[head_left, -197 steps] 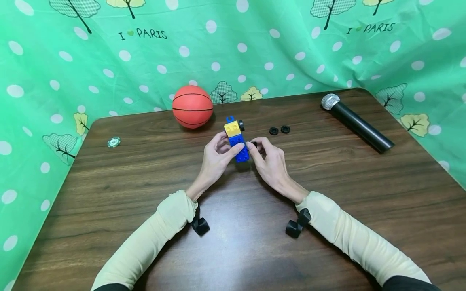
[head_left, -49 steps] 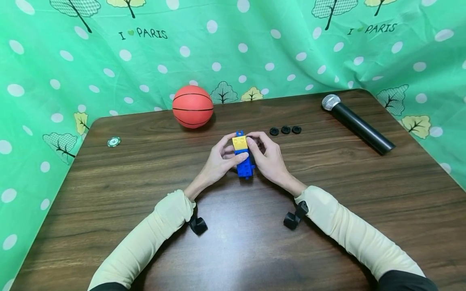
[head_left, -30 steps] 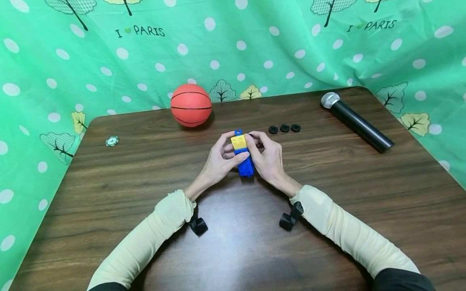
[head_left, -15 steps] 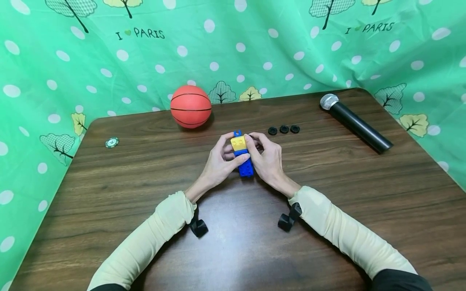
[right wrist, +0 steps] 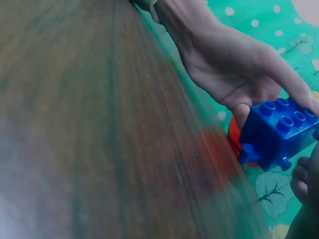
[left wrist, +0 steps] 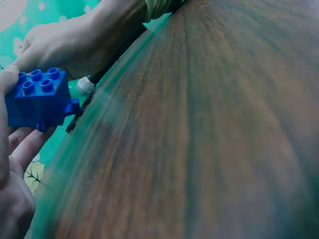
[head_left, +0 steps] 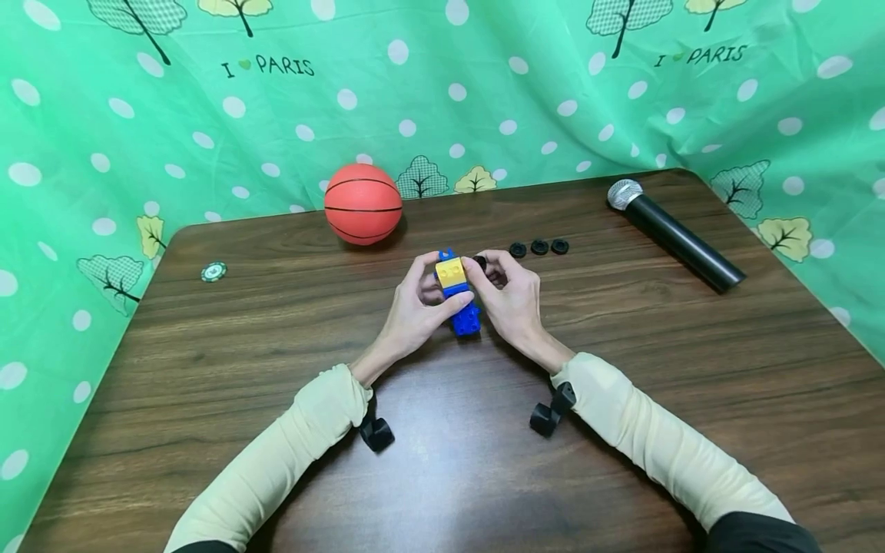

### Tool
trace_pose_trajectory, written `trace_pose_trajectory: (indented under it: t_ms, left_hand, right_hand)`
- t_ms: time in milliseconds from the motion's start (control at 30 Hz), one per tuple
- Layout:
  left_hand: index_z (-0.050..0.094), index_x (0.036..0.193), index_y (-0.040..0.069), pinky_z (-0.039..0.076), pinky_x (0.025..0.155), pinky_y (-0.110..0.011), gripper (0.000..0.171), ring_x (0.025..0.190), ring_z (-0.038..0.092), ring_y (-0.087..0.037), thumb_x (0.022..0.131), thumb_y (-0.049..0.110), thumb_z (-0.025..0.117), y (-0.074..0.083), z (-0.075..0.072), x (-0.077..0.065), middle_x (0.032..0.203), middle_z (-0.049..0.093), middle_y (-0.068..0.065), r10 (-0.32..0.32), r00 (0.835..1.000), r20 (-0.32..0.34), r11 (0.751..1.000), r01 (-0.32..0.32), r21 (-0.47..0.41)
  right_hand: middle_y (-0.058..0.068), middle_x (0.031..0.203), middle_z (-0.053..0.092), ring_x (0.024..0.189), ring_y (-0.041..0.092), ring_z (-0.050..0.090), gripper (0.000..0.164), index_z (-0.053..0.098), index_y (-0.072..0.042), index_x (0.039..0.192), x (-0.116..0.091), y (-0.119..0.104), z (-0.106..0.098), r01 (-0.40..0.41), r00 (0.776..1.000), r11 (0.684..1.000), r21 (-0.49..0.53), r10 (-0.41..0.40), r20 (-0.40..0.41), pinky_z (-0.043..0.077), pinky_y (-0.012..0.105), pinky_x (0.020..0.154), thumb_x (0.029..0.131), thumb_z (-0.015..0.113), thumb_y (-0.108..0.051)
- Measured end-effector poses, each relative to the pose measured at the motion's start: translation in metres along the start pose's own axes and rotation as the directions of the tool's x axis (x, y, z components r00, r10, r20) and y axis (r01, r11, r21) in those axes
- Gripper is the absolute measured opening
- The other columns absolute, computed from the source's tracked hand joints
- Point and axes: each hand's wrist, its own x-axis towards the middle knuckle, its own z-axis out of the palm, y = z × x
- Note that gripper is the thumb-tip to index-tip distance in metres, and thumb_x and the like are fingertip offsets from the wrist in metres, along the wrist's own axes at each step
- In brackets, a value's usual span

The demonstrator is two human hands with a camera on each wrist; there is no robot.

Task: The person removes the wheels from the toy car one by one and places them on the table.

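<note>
My left hand (head_left: 409,301) grips a block vehicle made of a yellow brick (head_left: 451,273) and a blue studded base (head_left: 466,321), thumb across the base. A small blue hook sticks out at its far end. In both wrist views the blue base (left wrist: 40,102) shows short side pegs and stands above the tabletop. Beside the yellow brick, my right hand (head_left: 513,303) pinches a small black wheel (head_left: 480,263) between thumb and forefinger. Those fingers partly hide the wheel.
Three black wheels (head_left: 539,246) lie in a row behind the right hand. An orange toy basketball (head_left: 362,204) sits at the back edge. A microphone (head_left: 677,234) lies at right, and a green-and-white poker chip (head_left: 213,272) at far left.
Two loose wheels on the table have become three, and the wheel on the yellow brick's side earlier is off it. The vehicle came nearer, then tilted slightly left; a wheel now shows at the right fingertips.
</note>
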Motion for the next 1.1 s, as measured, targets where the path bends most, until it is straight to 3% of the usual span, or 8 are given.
trace_pose_trajectory:
  t_ms: [233, 400, 633, 1100]
  left_hand:
    - [0.047, 0.140, 0.002, 0.060, 0.076, -0.033, 0.056, 0.086, 0.074, -0.023, 0.092, 0.006, 0.075, -0.001, -0.002, 0.002, 0.106, 0.073, -0.018, -0.020, 1.000, -0.010, 0.999, 0.020, -0.048]
    - [0.047, 0.144, 0.002, 0.061, 0.072, -0.033, 0.058, 0.086, 0.074, -0.022, 0.093, 0.007, 0.074, -0.001, -0.006, 0.003, 0.111, 0.073, -0.021, -0.046, 0.999, -0.029, 0.997, 0.044, -0.070]
    - [0.045, 0.148, 0.000, 0.060, 0.071, -0.032, 0.062, 0.084, 0.073, -0.019, 0.093, 0.007, 0.073, -0.001, -0.008, 0.003, 0.114, 0.072, -0.022, -0.080, 0.996, -0.028, 0.994, 0.078, -0.074]
    - [0.045, 0.148, -0.001, 0.060, 0.076, -0.031, 0.063, 0.086, 0.073, -0.019, 0.093, 0.012, 0.073, -0.004, -0.009, 0.003, 0.114, 0.072, -0.022, -0.097, 0.995, -0.015, 0.994, 0.096, -0.049]
  right_hand:
    - [0.012, 0.079, 0.063, 0.068, 0.018, 0.058, 0.019, 0.066, 0.007, 0.109, 0.007, 0.013, -0.014, 0.163, 0.985, 0.985, -0.053, -0.160, 0.059, 0.046, 0.018, 0.064, 0.094, 0.075, -0.001]
    - [0.014, 0.084, 0.061, 0.076, 0.023, 0.058, 0.027, 0.068, 0.007, 0.117, 0.009, 0.021, -0.027, 0.223, 0.973, 0.967, -0.127, -0.213, 0.089, 0.050, 0.024, 0.070, 0.093, 0.077, -0.003]
    - [0.015, 0.087, 0.059, 0.081, 0.028, 0.057, 0.031, 0.065, 0.005, 0.118, 0.010, 0.030, -0.043, 0.225, 0.972, 0.949, -0.223, -0.201, 0.124, 0.048, 0.037, 0.072, 0.093, 0.077, -0.010]
    - [0.016, 0.088, 0.058, 0.081, 0.032, 0.051, 0.029, 0.065, 0.004, 0.114, 0.013, 0.050, -0.078, 0.208, 0.975, 0.922, -0.325, -0.167, 0.149, 0.038, 0.038, 0.071, 0.091, 0.078, -0.008]
